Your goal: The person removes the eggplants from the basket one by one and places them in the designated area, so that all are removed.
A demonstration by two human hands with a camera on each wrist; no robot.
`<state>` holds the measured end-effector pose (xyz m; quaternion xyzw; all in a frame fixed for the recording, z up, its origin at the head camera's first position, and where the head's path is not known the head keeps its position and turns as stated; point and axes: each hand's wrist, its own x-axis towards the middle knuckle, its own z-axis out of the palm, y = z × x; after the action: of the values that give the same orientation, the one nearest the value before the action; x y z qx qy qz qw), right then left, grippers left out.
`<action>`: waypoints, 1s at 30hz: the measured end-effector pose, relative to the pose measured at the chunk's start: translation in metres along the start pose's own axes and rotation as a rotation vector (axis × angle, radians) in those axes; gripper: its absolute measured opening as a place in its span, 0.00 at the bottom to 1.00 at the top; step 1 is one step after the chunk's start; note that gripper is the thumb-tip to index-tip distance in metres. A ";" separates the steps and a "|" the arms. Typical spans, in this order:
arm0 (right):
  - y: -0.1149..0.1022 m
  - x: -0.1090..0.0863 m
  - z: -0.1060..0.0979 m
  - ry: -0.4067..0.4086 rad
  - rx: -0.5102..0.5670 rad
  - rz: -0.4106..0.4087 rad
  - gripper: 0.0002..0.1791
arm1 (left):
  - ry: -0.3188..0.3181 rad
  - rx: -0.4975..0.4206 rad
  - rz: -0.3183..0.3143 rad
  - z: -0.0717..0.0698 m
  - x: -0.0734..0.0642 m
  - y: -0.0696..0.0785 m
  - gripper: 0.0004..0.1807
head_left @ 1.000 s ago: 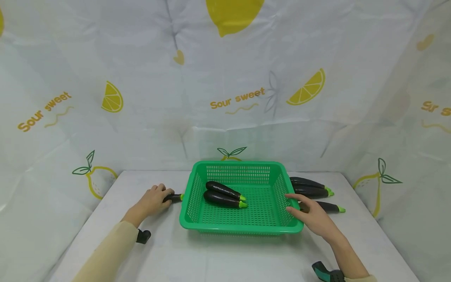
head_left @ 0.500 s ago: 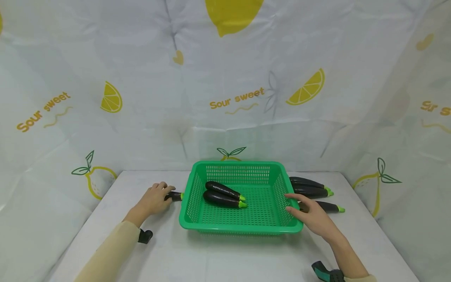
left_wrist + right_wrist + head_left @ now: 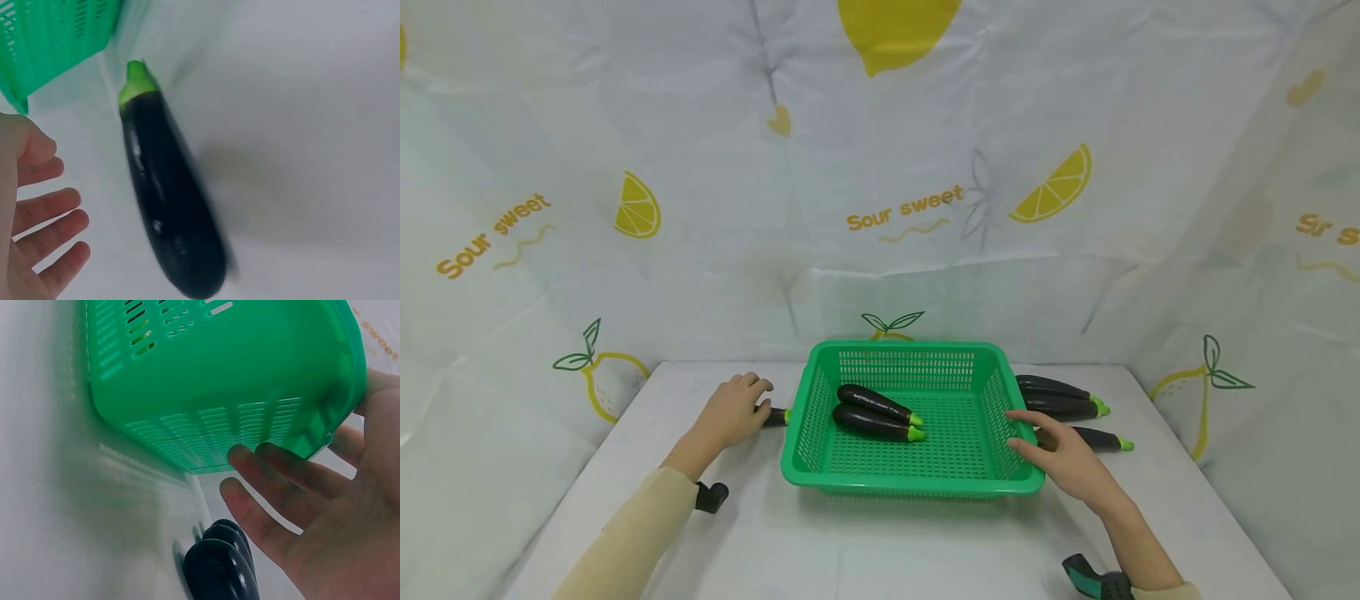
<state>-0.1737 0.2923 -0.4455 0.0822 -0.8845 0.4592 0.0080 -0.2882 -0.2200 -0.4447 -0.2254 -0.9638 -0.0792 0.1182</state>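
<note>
Beside the basket's left side lies a dark purple eggplant point(image 3: 172, 194) with a green stem end, partly hidden by my left hand in the head view. My left hand point(image 3: 730, 414) hovers next to it with loosely bent fingers point(image 3: 53, 237), and a gap shows between hand and eggplant in the left wrist view. The green plastic basket point(image 3: 913, 482) stands in the middle, holding two eggplants point(image 3: 872, 423) side by side. My right hand point(image 3: 1067, 462) holds the basket's right rim, some fingers over the rim and others point(image 3: 275, 487) along the outer wall.
Right of the basket lie a pair of eggplants point(image 3: 1060, 407) close together and another eggplant point(image 3: 1097, 439) partly behind my right hand. The white tabletop point(image 3: 850, 550) meets a lemon-printed sheet point(image 3: 715, 250) at the back and sides.
My left hand has shifted slightly right and its fingers have lifted from the eggplant beside the basket. The basket, the eggplants and my right hand look unmoved.
</note>
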 end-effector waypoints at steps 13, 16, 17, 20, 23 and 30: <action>-0.001 0.000 -0.001 -0.003 -0.012 0.008 0.32 | 0.169 0.055 0.172 -0.033 0.015 0.032 0.11; -0.001 0.000 -0.001 -0.002 -0.019 0.007 0.32 | 0.181 0.048 0.200 -0.040 0.018 0.042 0.10; -0.001 0.000 -0.001 -0.002 -0.020 0.007 0.32 | 0.183 0.046 0.209 -0.043 0.019 0.046 0.11; -0.001 0.000 -0.001 -0.003 -0.020 0.005 0.32 | 0.194 0.042 0.243 -0.047 0.023 0.055 0.11; 0.000 0.000 -0.001 -0.003 -0.020 0.002 0.32 | 0.201 0.031 0.278 -0.049 0.027 0.064 0.10; 0.000 0.001 -0.001 -0.006 -0.024 0.005 0.32 | 0.152 0.005 0.323 -0.057 0.035 0.085 0.11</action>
<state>-0.1749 0.2929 -0.4443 0.0814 -0.8901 0.4484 0.0050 -0.2693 -0.1424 -0.3721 -0.3703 -0.9036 -0.0734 0.2023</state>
